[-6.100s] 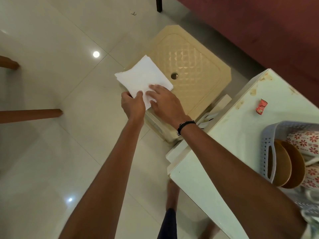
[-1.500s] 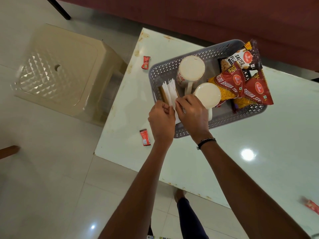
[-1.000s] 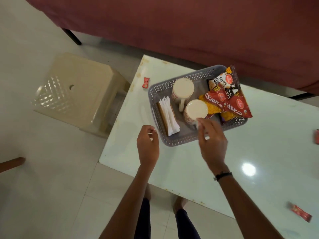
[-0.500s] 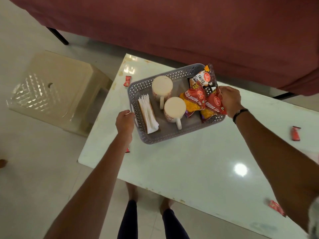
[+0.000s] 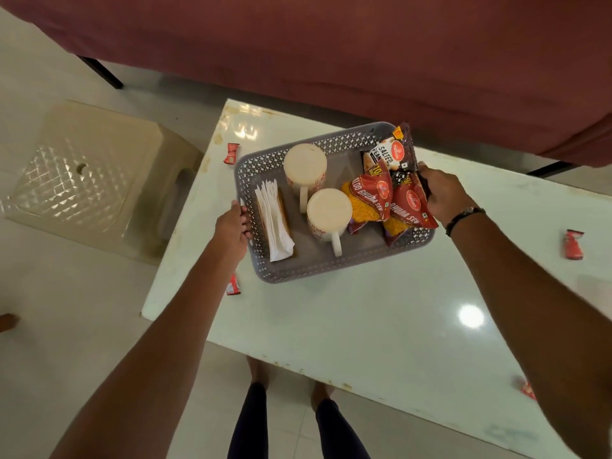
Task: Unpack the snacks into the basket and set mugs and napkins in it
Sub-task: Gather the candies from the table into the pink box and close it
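A grey perforated basket sits on the white table. Inside it, white napkins stand on edge against brown coasters at the left. Two upside-down white mugs occupy the middle, and red and yellow snack packets fill the right end. My left hand grips the basket's left rim. At the right end, my right hand grips the rim, with its fingers partly hidden behind a packet.
Small red sachets lie on the table: one at the far left, one by my left forearm, one at the right, one near the front right. A beige plastic stool stands left of the table. A maroon sofa runs behind.
The napkins were carried from the stool into the basket. Both hands then left the napkins and mug and moved out to the basket's two ends, where they now hold the rim.
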A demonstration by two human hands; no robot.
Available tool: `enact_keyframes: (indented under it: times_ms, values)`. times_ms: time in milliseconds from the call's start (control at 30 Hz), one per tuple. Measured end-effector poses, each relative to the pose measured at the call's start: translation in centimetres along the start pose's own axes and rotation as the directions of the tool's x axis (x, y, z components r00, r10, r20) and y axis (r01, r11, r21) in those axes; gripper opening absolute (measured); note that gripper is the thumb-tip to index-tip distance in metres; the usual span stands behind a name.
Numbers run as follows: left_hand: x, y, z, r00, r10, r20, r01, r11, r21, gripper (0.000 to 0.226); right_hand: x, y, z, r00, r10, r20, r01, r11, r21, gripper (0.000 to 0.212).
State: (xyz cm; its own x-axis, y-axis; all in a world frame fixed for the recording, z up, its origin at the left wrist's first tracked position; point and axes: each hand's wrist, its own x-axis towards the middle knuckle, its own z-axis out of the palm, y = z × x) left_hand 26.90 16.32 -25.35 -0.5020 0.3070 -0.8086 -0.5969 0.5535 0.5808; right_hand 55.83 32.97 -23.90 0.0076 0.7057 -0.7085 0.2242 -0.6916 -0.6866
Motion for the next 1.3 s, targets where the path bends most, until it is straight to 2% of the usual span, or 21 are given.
enact_keyframes:
  times_ms: [167, 300, 400, 533, 700, 900, 1000, 1100, 1200, 1300]
  values:
    - [-3.3, -0.9, 0.1, 0.997, 0.074, 0.014, -0.075, 0.992, 0.102, 0.036, -6.2, 4.0, -3.2, 0.997, 0.002, -0.078, 0.005, 0.995, 0.096, 0.04]
    - [-5.8, -2.9, 0.1, 0.996, 0.058, 0.065, -0.07, 0.977, 0.203, 0.037, -11.2, 7.3, -6.0, 0.989, 0.053, -0.138, -0.031, 0.988, 0.154, 0.042]
    - [-7.1, -5.1, 0.4, 0.995, 0.037, 0.09, -0.061, 0.96, 0.274, 0.038, -14.5, 10.1, -7.8, 0.974, 0.131, -0.186, -0.08, 0.963, 0.256, 0.029]
    - [-8.4, -7.2, 1.3, 0.993, -0.017, 0.12, -0.025, 0.939, 0.343, 0.038, -17.3, 14.1, -9.8, 0.958, 0.171, -0.229, -0.095, 0.946, 0.311, 0.03]
    - [-9.4, -8.4, 2.9, 0.984, -0.04, 0.175, -0.033, 0.919, 0.392, 0.037, -17.9, 17.0, -12.1, 0.942, 0.164, -0.293, -0.085, 0.96, 0.265, 0.053]
    - [-8.7, -8.1, 5.8, 0.977, -0.019, 0.214, -0.072, 0.909, 0.411, 0.037, -16.6, 16.7, -13.8, 0.943, 0.134, -0.304, -0.037, 0.951, 0.306, 0.057]
    - [-8.5, -7.4, 7.2, 0.98, 0.004, 0.198, -0.087, 0.907, 0.412, 0.037, -15.2, 15.6, -14.3, 0.947, 0.124, -0.296, -0.014, 0.938, 0.347, 0.052]
    - [-8.2, -6.7, 7.9, 0.984, 0.018, 0.175, -0.088, 0.911, 0.403, 0.036, -14.5, 14.5, -14.0, 0.935, 0.14, -0.325, -0.011, 0.93, 0.367, 0.033]
    - [-7.8, -6.5, 8.5, 0.986, 0.032, 0.165, -0.096, 0.914, 0.395, 0.036, -13.6, 14.4, -14.1, 0.932, 0.185, -0.311, -0.031, 0.897, 0.441, 0.038]
    - [-7.5, -6.8, 8.9, 0.991, 0.029, 0.133, -0.081, 0.91, 0.407, 0.036, -12.9, 14.5, -14.2, 0.93, 0.232, -0.284, -0.069, 0.872, 0.485, 0.029]
